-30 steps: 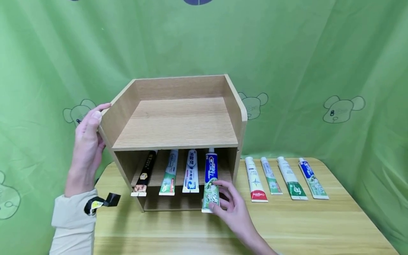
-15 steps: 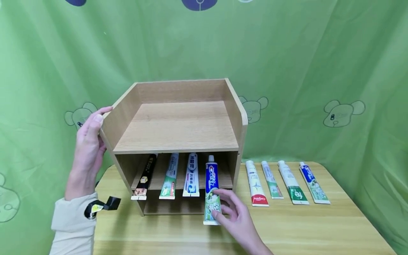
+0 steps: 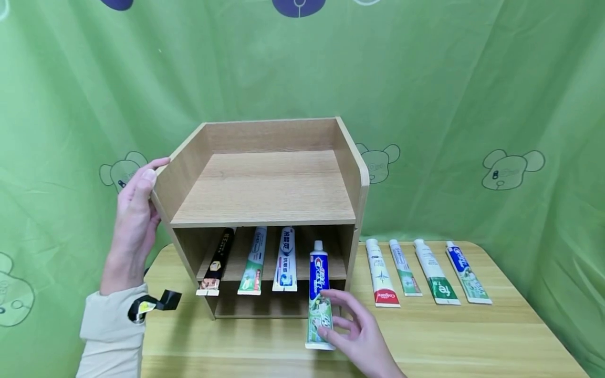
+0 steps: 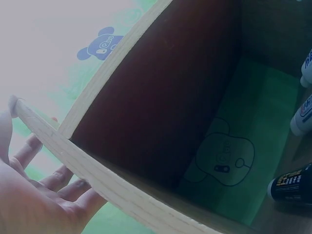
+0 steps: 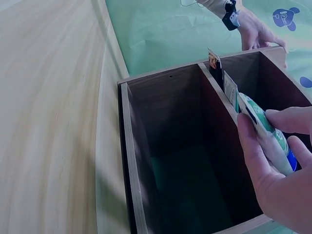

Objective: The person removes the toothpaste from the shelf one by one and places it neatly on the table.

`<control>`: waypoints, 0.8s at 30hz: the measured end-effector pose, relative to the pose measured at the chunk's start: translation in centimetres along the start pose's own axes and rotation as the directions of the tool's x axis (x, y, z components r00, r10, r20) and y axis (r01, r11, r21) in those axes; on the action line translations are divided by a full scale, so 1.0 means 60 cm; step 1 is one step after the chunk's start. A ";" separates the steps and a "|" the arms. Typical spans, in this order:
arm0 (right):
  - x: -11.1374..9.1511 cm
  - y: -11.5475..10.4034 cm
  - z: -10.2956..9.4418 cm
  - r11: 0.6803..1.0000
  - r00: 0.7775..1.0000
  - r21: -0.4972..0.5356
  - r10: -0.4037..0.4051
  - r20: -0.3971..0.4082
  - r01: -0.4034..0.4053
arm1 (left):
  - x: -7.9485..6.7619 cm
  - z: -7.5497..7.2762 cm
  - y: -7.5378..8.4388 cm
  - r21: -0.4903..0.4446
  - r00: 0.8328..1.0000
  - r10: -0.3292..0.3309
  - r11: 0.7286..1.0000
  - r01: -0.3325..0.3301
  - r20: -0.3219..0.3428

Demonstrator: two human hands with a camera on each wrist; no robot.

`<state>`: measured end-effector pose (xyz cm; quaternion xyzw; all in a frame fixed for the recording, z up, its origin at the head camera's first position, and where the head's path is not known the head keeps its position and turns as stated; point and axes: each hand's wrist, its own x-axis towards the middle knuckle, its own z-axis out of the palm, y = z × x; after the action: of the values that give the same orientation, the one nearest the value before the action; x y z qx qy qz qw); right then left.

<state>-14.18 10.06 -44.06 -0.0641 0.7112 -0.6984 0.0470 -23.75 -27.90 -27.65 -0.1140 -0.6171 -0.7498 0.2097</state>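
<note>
A small wooden shelf (image 3: 264,223) stands on the table. My left hand (image 3: 133,218) grips the upper front edge of its left side panel, thumb at the front and fingers on the outer side. Between thumb and fingers, my right hand (image 3: 361,333) pinches the lower part of a blue and green Crest toothpaste tube (image 3: 319,281), cap pointing away from me, in front of the shelf's right side. On the middle board lie a black tube (image 3: 219,260), a green and white tube (image 3: 253,262) and a white and blue tube (image 3: 285,260), their flat ends jutting out.
Right of the shelf, a red and white Colgate tube (image 3: 382,275), a slim green tube (image 3: 405,269), a white and green tube (image 3: 436,273) and another blue and green tube (image 3: 468,274) lie in a row on the table (image 3: 510,336). A green curtain (image 3: 449,79) hangs behind.
My right hand has drawn the Crest tube toward me and down, out from under the shelf's top board. The left hand keeps its grip on the side panel.
</note>
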 end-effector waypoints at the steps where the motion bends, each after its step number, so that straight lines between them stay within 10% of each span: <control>1: -0.002 0.000 -0.002 1.000 1.000 -0.003 0.009 -0.004 -0.009 | 0.000 0.001 0.001 0.001 1.000 0.000 1.000 0.000 0.001; 24: -0.054 -0.003 -0.068 0.988 0.981 0.019 0.151 0.123 -0.154 | -0.003 0.001 0.003 0.008 1.000 -0.016 1.000 0.016 -0.017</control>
<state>-11.63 14.59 -43.88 -0.0512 0.7000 -0.6975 0.1446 -23.52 -27.84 -27.53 -0.1020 -0.6191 -0.7500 0.2094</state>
